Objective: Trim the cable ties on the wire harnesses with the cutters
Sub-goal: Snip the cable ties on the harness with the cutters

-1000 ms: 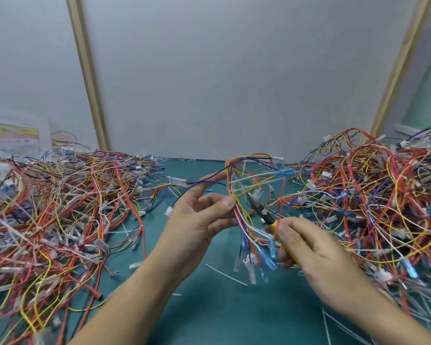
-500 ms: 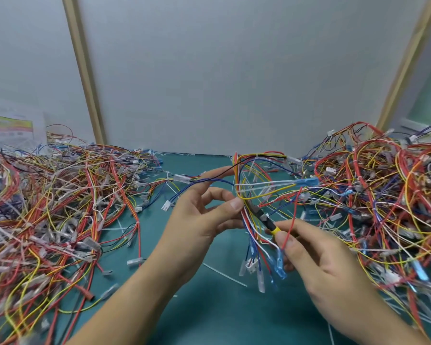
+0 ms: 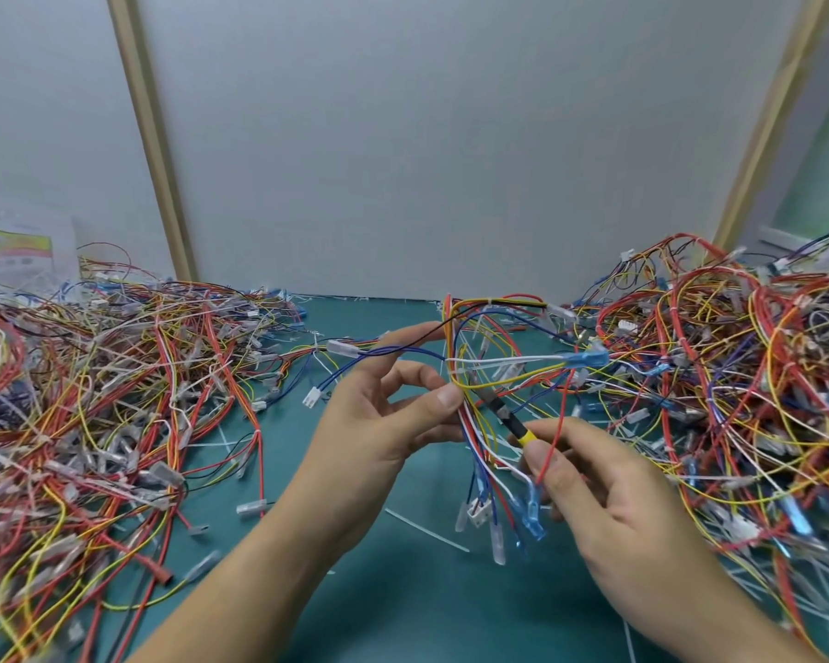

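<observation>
Two hands worked one harness (image 3: 475, 337), held up over the green mat (image 3: 403, 590). The left hand (image 3: 379, 423) pinched its wires between thumb and fingers; the right hand (image 3: 609, 485) was curled round the yellow-handled cutters (image 3: 508, 416). Within the last second their nose had crept nearer the left thumb, so a snip looked close. Wire heaps lay left (image 3: 92, 399) and right (image 3: 738, 375), with a grey panel (image 3: 427, 136) behind.
</observation>
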